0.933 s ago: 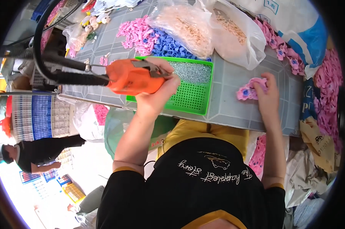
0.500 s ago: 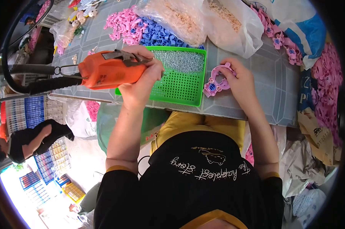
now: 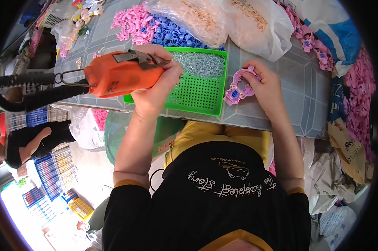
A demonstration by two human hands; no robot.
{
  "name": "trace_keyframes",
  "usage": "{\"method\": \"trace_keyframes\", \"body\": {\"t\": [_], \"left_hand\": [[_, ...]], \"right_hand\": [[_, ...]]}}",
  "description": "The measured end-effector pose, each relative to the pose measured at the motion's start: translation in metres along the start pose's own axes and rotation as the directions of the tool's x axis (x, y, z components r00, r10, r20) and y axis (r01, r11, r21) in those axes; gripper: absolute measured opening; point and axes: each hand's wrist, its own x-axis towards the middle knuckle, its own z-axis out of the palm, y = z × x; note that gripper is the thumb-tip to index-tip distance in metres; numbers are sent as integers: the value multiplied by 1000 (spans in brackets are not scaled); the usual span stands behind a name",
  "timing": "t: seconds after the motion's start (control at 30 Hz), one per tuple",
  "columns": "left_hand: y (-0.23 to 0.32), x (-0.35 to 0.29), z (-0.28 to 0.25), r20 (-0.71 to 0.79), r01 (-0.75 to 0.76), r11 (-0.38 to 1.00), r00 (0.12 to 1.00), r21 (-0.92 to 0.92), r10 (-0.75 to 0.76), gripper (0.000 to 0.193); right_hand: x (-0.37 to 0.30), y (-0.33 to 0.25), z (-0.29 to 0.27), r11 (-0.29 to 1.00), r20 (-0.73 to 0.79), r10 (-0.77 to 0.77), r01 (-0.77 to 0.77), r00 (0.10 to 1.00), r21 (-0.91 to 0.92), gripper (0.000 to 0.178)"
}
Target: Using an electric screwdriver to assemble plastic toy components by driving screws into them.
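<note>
My left hand is closed around an orange electric screwdriver, which lies sideways over the left part of a green tray. The driver's tip is hard to make out beside my fingers. Small silver screws cover the tray's far half; its holed bottom shows in the near half. To the right of the tray, my right hand pinches a pink ring-shaped plastic part with a blue piece set in its lower end. Fingers hide part of the ring's right side.
Behind the tray lie heaps of pink parts and blue parts, beside clear bags of beige pieces. A coiled cable runs left from the screwdriver. More pink pieces fill the right side. A person stands at far left.
My left hand and the screwdriver have shifted slightly to the right. My right hand still holds the pink ring in nearly the same place. The person at far left has changed posture.
</note>
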Motion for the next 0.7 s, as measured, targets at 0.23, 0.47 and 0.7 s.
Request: {"method": "trace_keyframes", "body": {"t": [0.23, 0.47, 0.7], "left_hand": [[19, 4, 12, 9, -69, 995, 998, -73, 69, 31], [39, 7, 64, 229, -13, 934, 968, -356, 101, 27], [13, 7, 82, 288, 9, 918, 951, -397, 115, 26]], "right_hand": [[2, 12, 1, 1000, -31, -31, 31, 999, -2, 15], [0, 4, -4, 1000, -8, -18, 18, 1000, -1, 16], [-3, 1, -10, 996, -23, -44, 42, 999, -84, 19]]}}
